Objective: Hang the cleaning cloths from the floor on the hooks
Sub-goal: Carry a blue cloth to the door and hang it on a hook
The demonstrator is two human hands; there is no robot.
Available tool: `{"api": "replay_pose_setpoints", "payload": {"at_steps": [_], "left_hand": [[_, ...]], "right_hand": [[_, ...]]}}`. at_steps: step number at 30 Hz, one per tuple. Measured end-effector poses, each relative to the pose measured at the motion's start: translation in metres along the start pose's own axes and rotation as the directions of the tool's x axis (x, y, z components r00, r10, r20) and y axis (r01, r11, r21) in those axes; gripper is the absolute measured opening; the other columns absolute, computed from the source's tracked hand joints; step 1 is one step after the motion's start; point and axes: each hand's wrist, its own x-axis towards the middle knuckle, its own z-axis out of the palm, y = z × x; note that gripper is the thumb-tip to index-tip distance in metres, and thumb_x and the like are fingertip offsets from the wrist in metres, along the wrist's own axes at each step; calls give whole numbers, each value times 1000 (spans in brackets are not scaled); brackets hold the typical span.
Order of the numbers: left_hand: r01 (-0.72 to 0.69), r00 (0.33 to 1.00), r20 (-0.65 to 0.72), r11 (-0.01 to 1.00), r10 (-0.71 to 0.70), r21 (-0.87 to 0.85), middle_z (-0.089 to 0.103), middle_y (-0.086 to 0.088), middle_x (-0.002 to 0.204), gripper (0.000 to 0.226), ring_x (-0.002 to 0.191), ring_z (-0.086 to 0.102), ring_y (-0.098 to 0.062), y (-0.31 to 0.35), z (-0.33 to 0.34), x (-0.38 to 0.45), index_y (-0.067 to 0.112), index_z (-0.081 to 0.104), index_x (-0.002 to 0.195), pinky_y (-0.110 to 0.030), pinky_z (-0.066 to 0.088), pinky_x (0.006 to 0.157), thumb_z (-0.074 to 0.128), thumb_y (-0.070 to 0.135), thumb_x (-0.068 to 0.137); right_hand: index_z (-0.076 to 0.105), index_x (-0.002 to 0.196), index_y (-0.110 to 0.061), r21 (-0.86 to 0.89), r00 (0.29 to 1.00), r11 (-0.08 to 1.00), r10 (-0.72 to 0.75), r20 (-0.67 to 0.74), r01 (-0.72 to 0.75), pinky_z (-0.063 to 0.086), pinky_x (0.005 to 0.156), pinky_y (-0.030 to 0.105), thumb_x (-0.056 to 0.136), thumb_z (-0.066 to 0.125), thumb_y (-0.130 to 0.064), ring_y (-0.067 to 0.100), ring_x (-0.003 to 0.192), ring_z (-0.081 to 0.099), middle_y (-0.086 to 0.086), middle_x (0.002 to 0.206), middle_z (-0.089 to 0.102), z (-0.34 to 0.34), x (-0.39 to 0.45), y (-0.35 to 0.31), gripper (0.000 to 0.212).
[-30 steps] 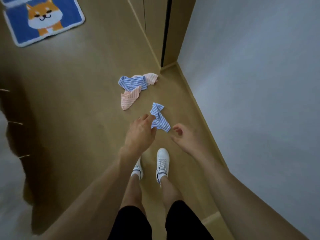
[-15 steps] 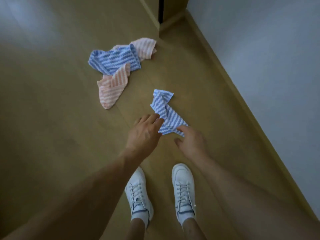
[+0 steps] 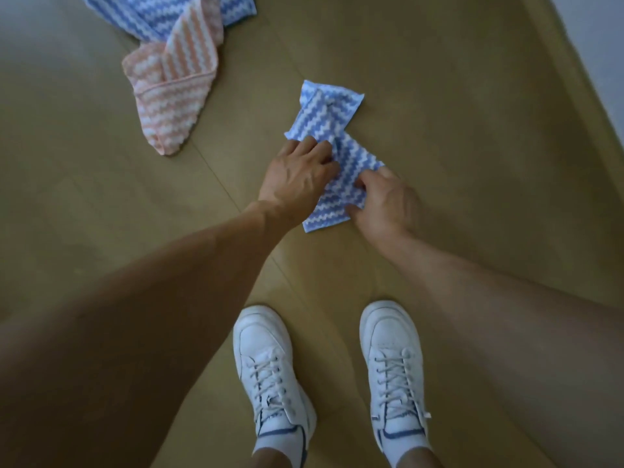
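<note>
Tan wood-look plank floor (image 3: 439, 96), pale wall strip (image 3: 601, 38) at far right. Nearest: 2 white lace-up sneakers (image 3: 273, 376). Beyond them, 1 crumpled blue-and-white zigzag cleaning cloth (image 3: 332, 130) lies on floor w/ both hands on it: left hand (image 3: 297, 177) fingers curled onto its left edge, right hand (image 3: 385, 201) pinching near end. Farther left: 1 pink-and-white zigzag cloth (image 3: 172, 92), overlapping 2nd blue zigzag cloth (image 3: 233, 8) at top edge.
</note>
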Motion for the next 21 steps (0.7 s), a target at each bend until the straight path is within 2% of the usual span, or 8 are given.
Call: {"api": "replay_pose_setpoints", "payload": {"at_steps": [2, 5, 7, 10, 12, 15, 18, 21], "left_hand": [[7, 1000, -4, 999, -7, -40, 57, 1, 117, 22, 114, 47, -24, -3, -6, 1, 24, 67, 111, -35, 32, 95, 55, 25, 92], [41, 999, -14, 989, -43, -141, 64, 2, 112, 25, 114, 51, -23, -3, -33, -1, 23, 70, 110, -34, 32, 97, 52, 29, 94], [50, 998, -21, 977, -56, -209, 68, -2, 108, 24, 108, 57, -27, 0, -63, -6, 18, 71, 108, -37, 36, 96, 52, 25, 94], [61, 995, -56, 948, -83, -313, 65, -10, 101, 20, 95, 60, -35, 9, -124, -11, 10, 69, 103, -43, 44, 84, 53, 18, 93], [55, 992, -82, 913, -96, -404, 61, -12, 97, 17, 91, 59, -35, 19, -174, -12, 7, 67, 101, -45, 46, 76, 54, 14, 92], [14, 983, -158, 902, -91, -431, 61, -16, 93, 14, 87, 60, -34, 31, -256, -11, 2, 66, 98, -38, 42, 78, 57, 9, 90], [-7, 964, -243, 907, -105, -422, 62, -17, 91, 13, 85, 60, -32, 43, -343, -12, -1, 67, 96, -25, 32, 72, 59, 8, 91], [-48, 955, -286, 912, -77, -406, 62, -16, 88, 13, 82, 58, -31, 57, -432, -20, -1, 66, 93, -27, 34, 72, 61, 11, 91]], "right_hand": [[66, 98, -19, -23, 999, 999, 24, -38, -25, 39, 71, 31, 87, 61, -21, 28, 101, 59, 4, 111, 61, -4, 5, -4, 13], [65, 89, -18, 89, 995, 995, 53, -79, -46, 38, 65, 30, 88, 54, -15, 29, 90, 62, 5, 99, 66, -28, 2, -12, 11], [63, 89, -15, 233, 994, 972, 51, -92, -28, 45, 69, 36, 87, 54, -13, 31, 87, 62, 7, 92, 68, -53, -6, -20, 9], [59, 92, -11, 413, 988, 911, 51, -145, 13, 47, 75, 41, 85, 54, -6, 29, 81, 61, 6, 84, 66, -105, -21, -32, 10], [58, 95, -12, 489, 981, 870, 44, -190, 56, 45, 73, 35, 85, 51, -3, 23, 79, 60, -2, 82, 63, -149, -32, -43, 15], [61, 100, -11, 527, 959, 836, 3, -282, 152, 38, 70, 23, 85, 45, 1, 17, 83, 58, 0, 88, 65, -221, -50, -63, 25], [63, 99, -13, 523, 939, 813, -79, -335, 255, 40, 70, 24, 92, 49, -10, 12, 84, 59, -4, 91, 66, -300, -68, -82, 16], [63, 97, -15, 454, 899, 806, -205, -386, 379, 45, 71, 25, 89, 65, -30, 8, 82, 58, -6, 91, 65, -385, -96, -99, 17]]}}
